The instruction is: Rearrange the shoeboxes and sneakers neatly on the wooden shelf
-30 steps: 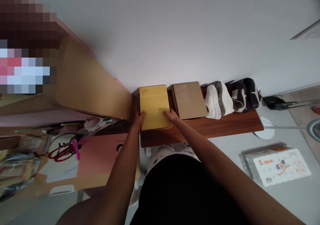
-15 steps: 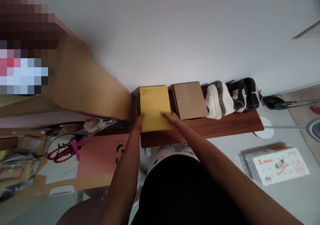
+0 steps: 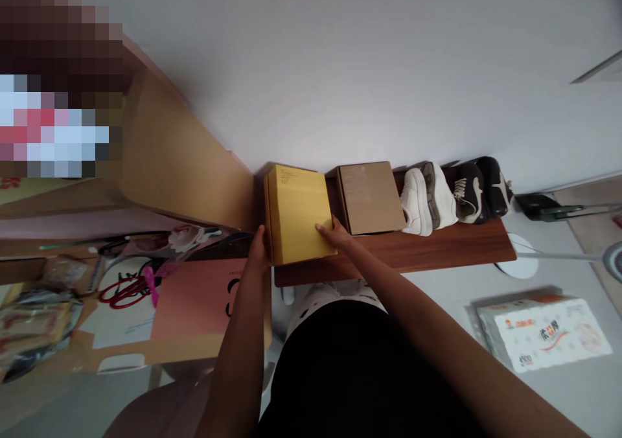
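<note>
Left hand, right hand grasp the yellow box.

One yellow box, one brown box, and seemingly four sneakers.

The person wears a black top, and it is so dark that no seam or marking can be seen on it. Just beyond its edge shows a white cloth with small dark spots, perhaps trousers, but I cannot tell surely. The left arm and the right arm have no sleeve, and the left hand and the right hand are bare also
</note>
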`<control>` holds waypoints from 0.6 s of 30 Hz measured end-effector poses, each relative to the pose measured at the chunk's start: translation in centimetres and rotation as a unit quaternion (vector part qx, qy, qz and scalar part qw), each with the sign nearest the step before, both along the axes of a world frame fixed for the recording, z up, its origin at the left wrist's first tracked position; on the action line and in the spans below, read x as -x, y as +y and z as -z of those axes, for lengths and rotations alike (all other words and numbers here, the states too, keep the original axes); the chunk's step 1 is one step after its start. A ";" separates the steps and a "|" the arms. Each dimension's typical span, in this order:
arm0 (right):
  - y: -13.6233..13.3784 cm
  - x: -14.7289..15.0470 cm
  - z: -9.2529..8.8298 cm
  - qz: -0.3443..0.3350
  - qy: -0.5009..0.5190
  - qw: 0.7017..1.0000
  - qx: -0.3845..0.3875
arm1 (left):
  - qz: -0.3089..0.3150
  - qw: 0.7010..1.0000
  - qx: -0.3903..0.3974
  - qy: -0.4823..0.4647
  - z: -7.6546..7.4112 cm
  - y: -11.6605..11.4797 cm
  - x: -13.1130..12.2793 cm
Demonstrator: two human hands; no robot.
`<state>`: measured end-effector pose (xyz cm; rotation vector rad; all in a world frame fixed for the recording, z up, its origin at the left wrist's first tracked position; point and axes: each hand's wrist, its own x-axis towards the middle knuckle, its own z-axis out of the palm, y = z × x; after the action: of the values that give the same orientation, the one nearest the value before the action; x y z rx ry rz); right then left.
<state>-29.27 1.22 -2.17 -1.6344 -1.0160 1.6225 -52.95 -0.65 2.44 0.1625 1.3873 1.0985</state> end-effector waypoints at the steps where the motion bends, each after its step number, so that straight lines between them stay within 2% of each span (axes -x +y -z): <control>1: 0.1 0.1 0.0 -0.007 -0.026 1.000 -0.012 | -0.003 1.000 0.003 0.005 -0.1 -0.1 0.1; 5: 0.2 0.4 -0.4 -0.055 -0.136 0.989 -0.016 | 0.006 1.000 -0.002 0.009 -0.3 -0.4 0.4; 8: -0.1 0.8 -1.1 -0.093 -0.154 0.984 -0.016 | 0.022 1.000 -0.021 -0.007 -0.1 -0.8 0.0; 13: -1.0 1.5 -2.8 -0.101 -0.072 0.992 -0.009 | 0.057 0.996 -0.067 -0.035 0.2 -1.8 -1.1; 18: -1.9 1.8 -5.0 -0.064 0.062 0.995 -0.033 | 0.084 0.993 -0.087 -0.003 -0.2 -2.0 -1.8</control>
<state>-31.12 -0.72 2.81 -1.4320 -1.1171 1.7322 -51.16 -2.68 2.67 0.3956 1.2476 1.0778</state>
